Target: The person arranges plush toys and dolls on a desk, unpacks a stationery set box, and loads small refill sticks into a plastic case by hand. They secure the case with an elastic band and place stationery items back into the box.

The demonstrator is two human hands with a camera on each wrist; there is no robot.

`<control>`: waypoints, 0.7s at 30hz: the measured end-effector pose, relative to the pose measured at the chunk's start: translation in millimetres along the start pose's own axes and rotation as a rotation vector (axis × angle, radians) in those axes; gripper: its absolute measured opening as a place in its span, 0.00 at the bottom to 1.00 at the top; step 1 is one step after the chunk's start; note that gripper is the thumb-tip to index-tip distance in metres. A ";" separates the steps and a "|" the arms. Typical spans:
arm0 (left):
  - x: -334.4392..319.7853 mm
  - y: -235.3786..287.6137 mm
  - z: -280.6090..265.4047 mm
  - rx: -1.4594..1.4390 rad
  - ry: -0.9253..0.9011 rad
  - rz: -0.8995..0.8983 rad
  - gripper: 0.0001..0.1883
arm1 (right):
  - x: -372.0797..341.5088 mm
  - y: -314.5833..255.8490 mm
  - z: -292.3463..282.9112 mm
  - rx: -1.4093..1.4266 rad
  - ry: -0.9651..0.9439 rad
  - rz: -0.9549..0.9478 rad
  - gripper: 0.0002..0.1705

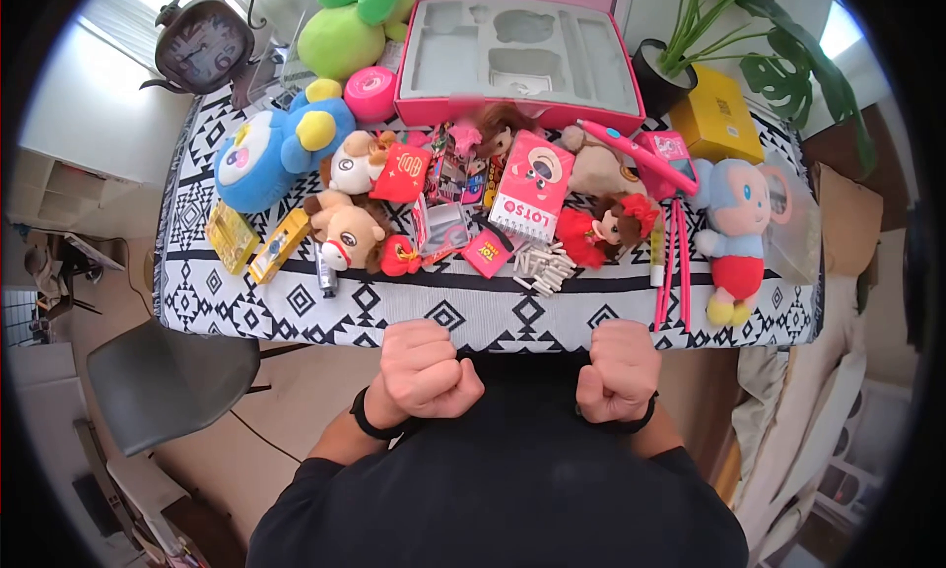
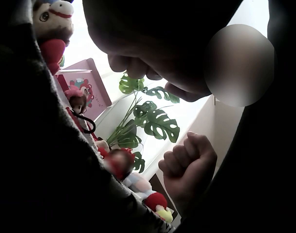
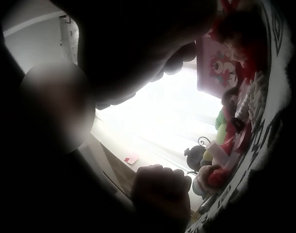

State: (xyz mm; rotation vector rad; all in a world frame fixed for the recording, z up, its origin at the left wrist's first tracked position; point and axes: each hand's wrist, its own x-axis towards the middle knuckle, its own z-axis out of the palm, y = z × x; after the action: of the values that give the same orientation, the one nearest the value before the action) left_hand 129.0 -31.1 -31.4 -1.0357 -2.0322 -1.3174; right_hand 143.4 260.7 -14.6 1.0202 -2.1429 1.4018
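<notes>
My left hand (image 1: 422, 371) is curled into a fist in front of the table's near edge, with nothing visible in it. Beside it, to the right, my right hand (image 1: 621, 373) makes a matching fist at the same height. In the left wrist view the right fist (image 2: 189, 170) shows with its fingers folded in; the right wrist view has the left fist (image 3: 162, 194) as a dark shape. Nearest beyond the hands on the cloth lie a pile of small white sticks (image 1: 544, 269), a small silver tube (image 1: 326, 274) and pink sticks (image 1: 673, 272).
A patterned cloth (image 1: 394, 307) covers the table. Plush toys, including a blue one (image 1: 261, 159) and a monkey-like one (image 1: 739, 223), surround a pink LOTSO notebook (image 1: 532, 186). Behind stand an open pink box (image 1: 419, 103) and a potted plant (image 1: 665, 75). A grey chair (image 1: 172, 381) is at left.
</notes>
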 end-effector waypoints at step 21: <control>-9.6 22.2 14.9 0.047 -0.013 0.020 0.23 | -28.4 -10.8 1.4 0.047 -0.044 -0.015 0.28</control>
State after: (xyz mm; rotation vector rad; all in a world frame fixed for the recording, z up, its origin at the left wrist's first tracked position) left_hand 152.4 -15.2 -32.8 -1.0434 -2.0477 -1.2493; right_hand 170.4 267.2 -27.1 1.0924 -2.1381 1.4415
